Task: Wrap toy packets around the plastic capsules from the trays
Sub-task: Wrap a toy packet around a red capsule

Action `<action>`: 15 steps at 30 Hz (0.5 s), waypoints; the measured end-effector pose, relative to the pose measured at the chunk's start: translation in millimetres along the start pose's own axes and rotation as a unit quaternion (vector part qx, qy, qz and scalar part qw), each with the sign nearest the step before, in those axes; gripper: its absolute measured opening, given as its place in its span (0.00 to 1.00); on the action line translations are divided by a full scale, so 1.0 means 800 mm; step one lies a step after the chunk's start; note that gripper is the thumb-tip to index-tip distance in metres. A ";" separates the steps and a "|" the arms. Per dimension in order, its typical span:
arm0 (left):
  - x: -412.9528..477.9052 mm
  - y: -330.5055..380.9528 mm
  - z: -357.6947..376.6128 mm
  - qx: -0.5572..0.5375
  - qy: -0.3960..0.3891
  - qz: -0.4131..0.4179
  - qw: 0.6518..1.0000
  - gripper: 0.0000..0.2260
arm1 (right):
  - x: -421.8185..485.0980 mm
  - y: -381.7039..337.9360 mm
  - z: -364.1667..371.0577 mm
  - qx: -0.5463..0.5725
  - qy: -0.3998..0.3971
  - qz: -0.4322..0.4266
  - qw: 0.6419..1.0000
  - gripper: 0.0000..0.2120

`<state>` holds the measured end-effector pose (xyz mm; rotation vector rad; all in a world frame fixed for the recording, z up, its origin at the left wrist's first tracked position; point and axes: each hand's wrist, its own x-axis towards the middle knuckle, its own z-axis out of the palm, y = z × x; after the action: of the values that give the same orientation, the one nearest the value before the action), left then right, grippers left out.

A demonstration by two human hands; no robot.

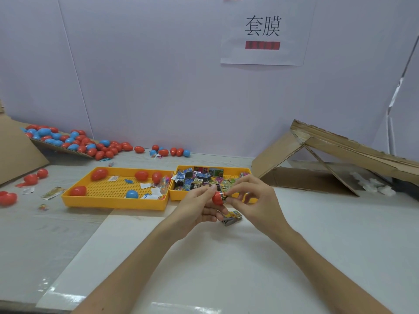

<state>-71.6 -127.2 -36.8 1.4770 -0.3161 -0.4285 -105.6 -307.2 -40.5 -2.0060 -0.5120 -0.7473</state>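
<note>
Gripping a red capsule [217, 198] in the left hand [199, 208], raised just near of the right yellow tray [226, 168] (the one heaped with packets). Pinching a printed toy packet [224, 196] at the capsule's right end with the right hand [255, 200]. Loose capsules [78, 191] in the left tray [113, 203]; a packet stack [232, 217] just below the hands.

Held between the left hand [196, 206] and right hand [254, 198], the small red plastic capsule [217, 198] is largely covered by fingers. The printed toy packet [225, 196] at its end shows only a sliver, so how far it wraps cannot be told; it appears partial. The red patch [262, 45] on the white paper sign [260, 57] is blurred and unreadable. The brown cardboard sheet [15, 152] is cut off by the left edge.
</note>
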 end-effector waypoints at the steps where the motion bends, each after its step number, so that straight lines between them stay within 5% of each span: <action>1: 0.000 0.000 0.000 0.001 0.000 -0.001 1.000 0.22 | 0.000 0.000 0.000 -0.006 0.000 -0.004 1.000 0.08; 15: 0.001 -0.002 -0.001 0.019 0.006 0.014 1.000 0.15 | -0.001 0.001 0.004 -0.007 0.007 0.000 1.000 0.10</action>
<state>-71.0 -127.0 -38.3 1.5096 -0.3364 -0.3926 -105.2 -305.2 -42.8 -2.0117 -0.5000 -0.7661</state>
